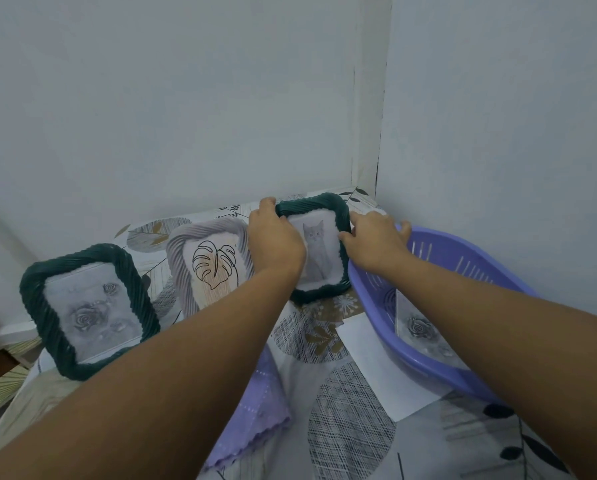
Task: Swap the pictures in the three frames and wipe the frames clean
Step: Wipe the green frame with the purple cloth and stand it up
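Three frames stand upright in a row on the patterned tablecloth (352, 441), and the dark green frame with the cat picture (316, 249) serves as the landmark, standing nearest the corner of the walls. The left hand (276, 237) grips that frame's left edge, thumb hooked over its upper left corner and fingers curled across the front of the glass. The right hand (371, 239) holds the frame's right edge, with fingertips pressed on the ribbed border and the thumb out of sight behind (so how tightly it clamps cannot be told). Just left of the cat frame stands the pale grey frame with a leaf drawing (214, 266), partly hidden by the left forearm, and farther left is the second dark green frame with a rose picture (89, 311). Right of the cat frame, touching it, sits a purple plastic basket (439, 367) holding a loose rose print (420, 327). In front of the cat frame lie a white sheet of paper (380, 368) and a purple cloth (255, 414).
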The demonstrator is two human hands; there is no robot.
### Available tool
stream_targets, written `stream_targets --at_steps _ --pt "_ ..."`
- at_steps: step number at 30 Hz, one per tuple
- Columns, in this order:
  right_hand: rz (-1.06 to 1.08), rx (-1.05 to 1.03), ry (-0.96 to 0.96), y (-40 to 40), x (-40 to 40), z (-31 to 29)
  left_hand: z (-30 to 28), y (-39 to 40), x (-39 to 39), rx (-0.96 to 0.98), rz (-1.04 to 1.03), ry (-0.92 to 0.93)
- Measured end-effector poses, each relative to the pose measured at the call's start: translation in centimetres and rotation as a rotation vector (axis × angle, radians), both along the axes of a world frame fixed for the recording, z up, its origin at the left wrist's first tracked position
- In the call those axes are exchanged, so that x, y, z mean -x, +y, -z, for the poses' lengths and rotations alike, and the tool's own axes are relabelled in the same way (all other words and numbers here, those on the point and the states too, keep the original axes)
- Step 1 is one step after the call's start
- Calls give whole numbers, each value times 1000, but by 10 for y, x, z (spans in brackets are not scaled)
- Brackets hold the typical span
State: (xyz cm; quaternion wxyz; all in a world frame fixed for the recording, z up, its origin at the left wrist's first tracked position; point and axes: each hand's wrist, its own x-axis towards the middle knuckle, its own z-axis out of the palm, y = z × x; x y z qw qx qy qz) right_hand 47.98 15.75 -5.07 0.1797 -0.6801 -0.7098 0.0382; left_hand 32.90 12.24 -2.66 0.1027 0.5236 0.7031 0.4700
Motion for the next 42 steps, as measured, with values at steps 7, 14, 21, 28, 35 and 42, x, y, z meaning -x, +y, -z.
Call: stream_targets --at_steps 7,14,21,28,35,42 --pt "33 -28 11 -19 4 -10 -9 -15 12 -59 42 94" --pt "0 -220 158 -58 21 -21 -18 -46 35 -180 68 91" --pt "-277 -17 392 -110 66 -4 11 -101 80 28 42 175" --pt "-212 283 391 -149 94 32 48 -160 126 499 27 234" --pt "-195 399 286 -169 108 53 75 -188 154 778 6 195" --pt "-143 412 362 -181 119 65 74 -192 143 733 25 -28"
